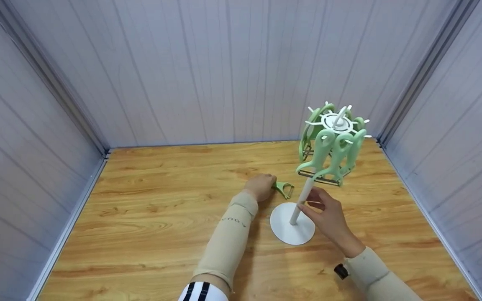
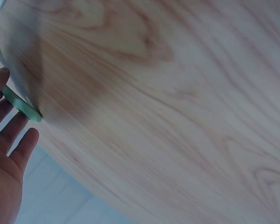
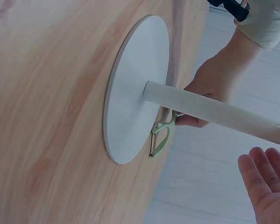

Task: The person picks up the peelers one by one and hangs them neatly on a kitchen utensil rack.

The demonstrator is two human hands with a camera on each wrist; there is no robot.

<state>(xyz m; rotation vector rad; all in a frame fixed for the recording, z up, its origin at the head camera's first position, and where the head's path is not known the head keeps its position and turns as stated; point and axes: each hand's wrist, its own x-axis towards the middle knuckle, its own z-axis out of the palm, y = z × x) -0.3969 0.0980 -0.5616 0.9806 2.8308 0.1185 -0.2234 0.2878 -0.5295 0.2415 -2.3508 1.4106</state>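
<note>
My left hand (image 1: 261, 187) pinches the handle of a green peeler (image 1: 283, 189) between thumb and fingers, low over the wooden table. In the left wrist view, the end of its handle (image 2: 21, 105) sticks out past the fingers. The peeler's blade end points toward a white stand whose round base (image 1: 285, 229) rests on the table. Beside the stand's pole (image 1: 303, 195) is my right hand (image 1: 329, 215), thumb tip right at the pole and fingers loosely extended. The right wrist view has the fingertips (image 3: 259, 163) just apart from the pole.
Several green peelers (image 1: 322, 150) hang by their handles from the hooked white rack (image 1: 337, 122) atop the stand. Pale panelled walls (image 1: 207, 75) enclose the wooden table (image 1: 153, 209) at the back and both sides.
</note>
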